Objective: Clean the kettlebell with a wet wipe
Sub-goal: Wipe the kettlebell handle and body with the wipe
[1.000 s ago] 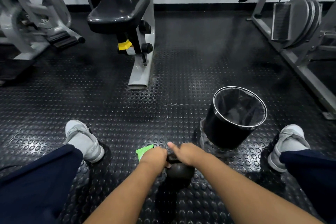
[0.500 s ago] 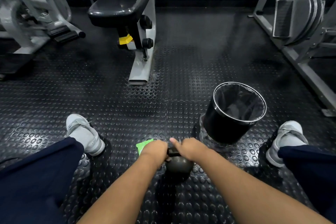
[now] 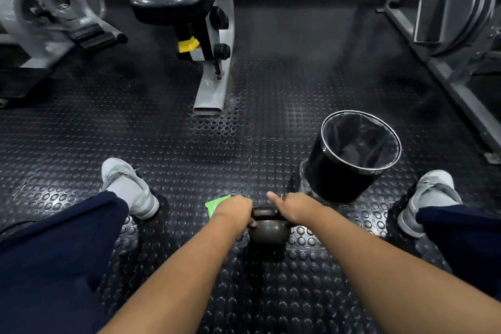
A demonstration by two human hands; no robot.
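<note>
Kettlebell [image 3: 268,230] stands on floor [image 3: 189,144] betw. the feet. L hand [image 3: 235,209] & R hand [image 3: 295,206] both grip its handle, R thumb sticking out. Green packet [image 3: 215,205] lies just beyond L hand.

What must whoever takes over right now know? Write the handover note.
Left hand: curled round the left end of the kettlebell handle.
Right hand: grips the right end, thumb out.
Kettlebell stands on the rubber floor. Green packet lies just beyond the left hand, partly hidden. Lined bin ahead on the right.
Done: no wipe in sight, so no cleaning shows.
Still to do: take a wipe, wipe the kettlebell, bin the wipe.
</note>
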